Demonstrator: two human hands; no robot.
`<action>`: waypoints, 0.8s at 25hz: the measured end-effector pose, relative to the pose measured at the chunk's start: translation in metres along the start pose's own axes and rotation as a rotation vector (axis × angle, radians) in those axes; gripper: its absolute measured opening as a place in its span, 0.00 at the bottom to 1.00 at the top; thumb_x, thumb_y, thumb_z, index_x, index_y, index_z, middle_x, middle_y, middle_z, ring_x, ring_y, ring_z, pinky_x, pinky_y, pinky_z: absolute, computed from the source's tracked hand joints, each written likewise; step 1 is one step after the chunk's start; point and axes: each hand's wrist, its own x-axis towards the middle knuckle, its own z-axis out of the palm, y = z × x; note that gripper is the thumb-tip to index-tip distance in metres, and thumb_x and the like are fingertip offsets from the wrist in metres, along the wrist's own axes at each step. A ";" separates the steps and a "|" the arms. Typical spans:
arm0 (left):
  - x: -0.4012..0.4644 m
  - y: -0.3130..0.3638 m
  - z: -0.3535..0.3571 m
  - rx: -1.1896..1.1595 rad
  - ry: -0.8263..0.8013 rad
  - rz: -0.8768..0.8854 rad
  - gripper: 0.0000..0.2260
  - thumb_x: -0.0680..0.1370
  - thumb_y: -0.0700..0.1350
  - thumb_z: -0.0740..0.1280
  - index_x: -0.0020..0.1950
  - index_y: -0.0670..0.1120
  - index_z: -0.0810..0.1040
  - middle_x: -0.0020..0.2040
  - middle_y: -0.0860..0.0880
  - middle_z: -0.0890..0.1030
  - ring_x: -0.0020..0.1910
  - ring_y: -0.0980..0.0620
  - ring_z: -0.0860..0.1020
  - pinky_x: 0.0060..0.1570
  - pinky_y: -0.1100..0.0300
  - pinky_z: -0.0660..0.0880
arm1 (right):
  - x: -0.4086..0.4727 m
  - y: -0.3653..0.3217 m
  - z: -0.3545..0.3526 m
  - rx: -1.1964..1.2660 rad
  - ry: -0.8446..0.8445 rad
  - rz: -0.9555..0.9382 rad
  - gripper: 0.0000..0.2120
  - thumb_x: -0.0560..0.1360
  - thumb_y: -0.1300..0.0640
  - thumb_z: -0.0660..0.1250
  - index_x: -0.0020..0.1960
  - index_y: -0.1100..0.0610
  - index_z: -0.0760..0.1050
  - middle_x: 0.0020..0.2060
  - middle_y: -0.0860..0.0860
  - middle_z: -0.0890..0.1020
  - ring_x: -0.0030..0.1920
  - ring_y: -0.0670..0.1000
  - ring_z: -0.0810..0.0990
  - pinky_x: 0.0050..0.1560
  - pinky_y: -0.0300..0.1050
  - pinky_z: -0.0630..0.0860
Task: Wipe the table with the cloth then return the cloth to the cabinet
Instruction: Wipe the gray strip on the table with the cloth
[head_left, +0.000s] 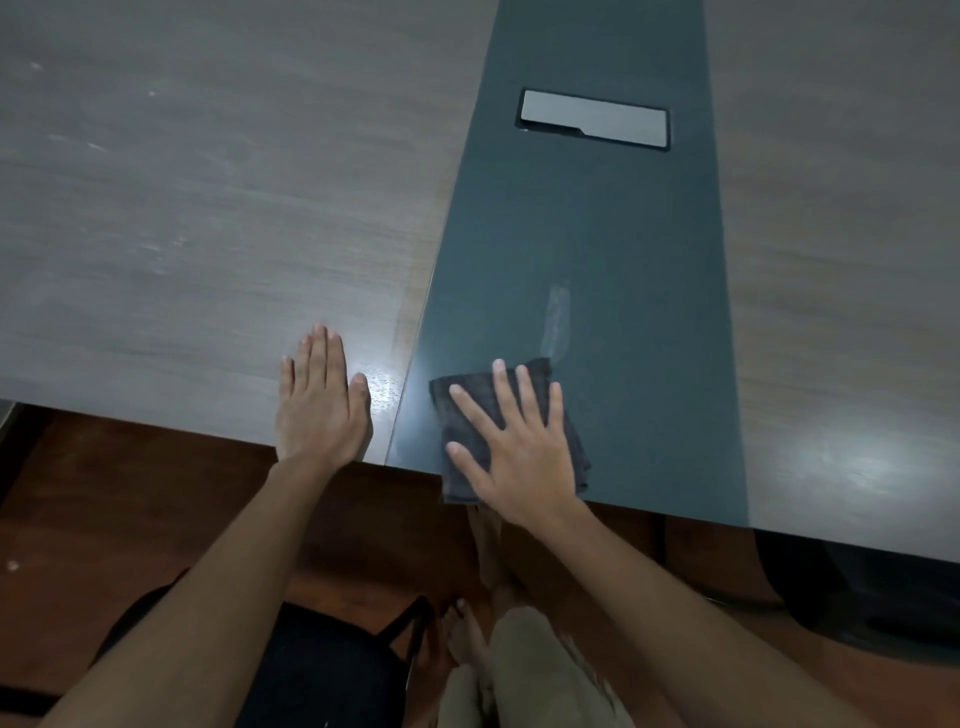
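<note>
Nearest, our right hand (519, 447) presses flat, fingers spread, on the dark folded cloth (467, 415) at the table's (156, 208) near edge, on its dark centre strip (582, 249). Our left hand (319, 400) rests flat beside it, holding nothing. Farther off sits a recessed cable hatch (595, 118).

Table (182, 208): grey-brown top with a fine wood-grain pattern, pale scuffs and white glare patches. Centre strip (582, 249): plain dark blue-grey, one whitish smear streak (557, 317) on it. Cable hatch (595, 119): light silver-grey lid in a black frame. Cloth (467, 415): dark charcoal grey, no pattern visible. Floor (130, 493): reddish-brown. Chair seat (322, 670): black. Trousers (535, 675): light khaki-beige.
</note>
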 end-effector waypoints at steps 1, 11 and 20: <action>0.000 0.001 0.000 -0.003 0.001 0.002 0.32 0.80 0.56 0.37 0.81 0.42 0.45 0.82 0.45 0.43 0.80 0.50 0.41 0.78 0.50 0.39 | -0.001 0.017 -0.001 -0.007 0.009 0.031 0.31 0.82 0.31 0.48 0.82 0.40 0.55 0.83 0.57 0.54 0.82 0.61 0.51 0.77 0.71 0.49; -0.007 0.007 0.009 0.001 0.051 0.049 0.31 0.81 0.57 0.37 0.81 0.42 0.45 0.82 0.46 0.44 0.80 0.51 0.41 0.79 0.50 0.40 | 0.166 0.098 -0.020 0.027 -0.079 0.320 0.33 0.81 0.30 0.42 0.82 0.38 0.43 0.83 0.55 0.43 0.83 0.60 0.40 0.78 0.69 0.39; 0.012 0.009 0.009 0.008 0.044 0.084 0.31 0.82 0.56 0.38 0.81 0.43 0.45 0.82 0.46 0.44 0.81 0.50 0.42 0.79 0.47 0.43 | 0.056 0.028 -0.006 0.008 -0.011 0.120 0.34 0.82 0.32 0.45 0.84 0.45 0.49 0.83 0.56 0.49 0.83 0.59 0.46 0.80 0.66 0.46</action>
